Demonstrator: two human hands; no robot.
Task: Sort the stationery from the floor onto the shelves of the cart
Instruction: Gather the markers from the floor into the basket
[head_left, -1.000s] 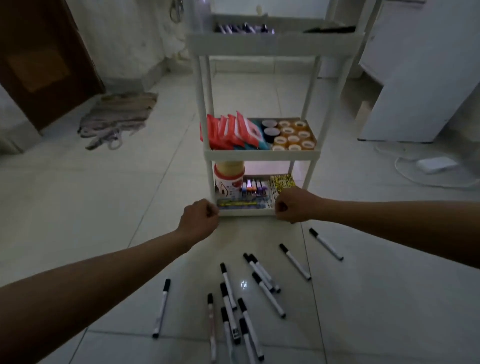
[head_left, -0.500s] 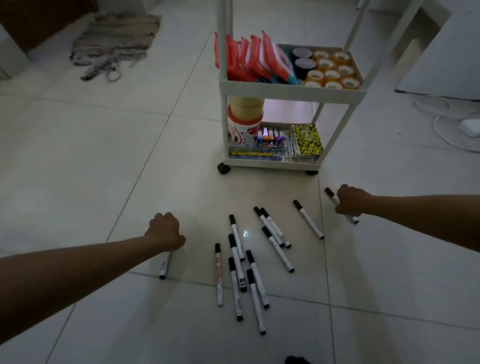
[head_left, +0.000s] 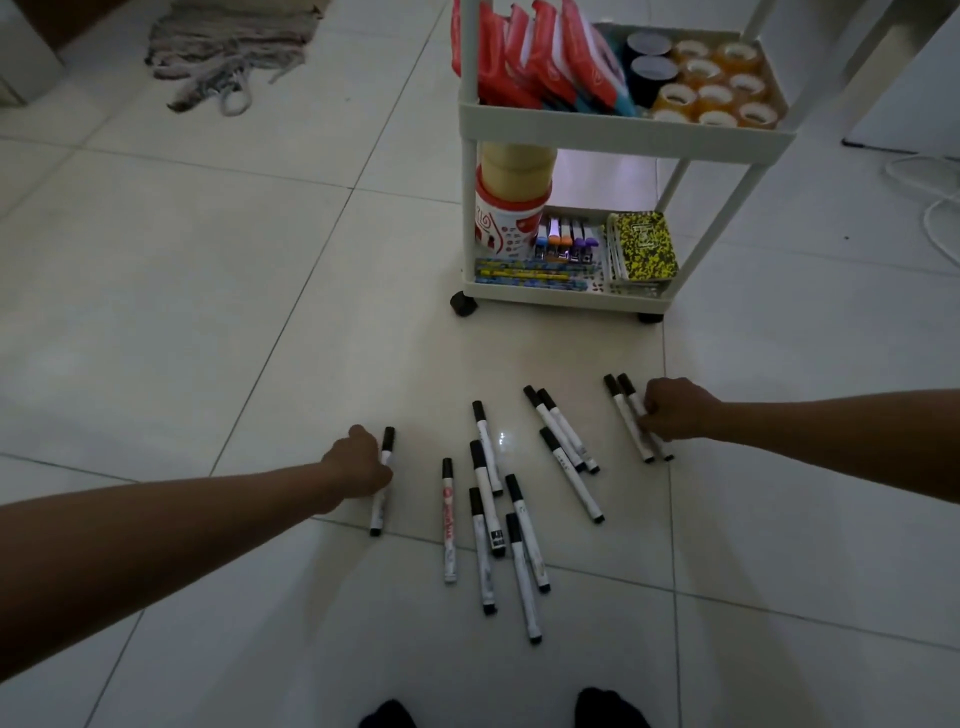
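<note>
Pickup step: the left hand (head_left: 358, 470) grasps one black-capped white marker (head_left: 382, 480) at lower centre; the right hand (head_left: 675, 410) grasps two markers (head_left: 631, 423). Next, lift them to the white plastic cart (head_left: 623, 127).

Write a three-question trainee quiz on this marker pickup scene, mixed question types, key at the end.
1. True or false: the left hand is at a single marker lying apart from the main cluster of markers on the floor.
2. How many markers are at the right hand? A) one B) two C) four
3. Fill in: the yellow patterned notebook lies on the cart's ______ shelf.

Key: 1 true. 2 B: two markers lie side by side at its fingers. 3 bottom.
</note>
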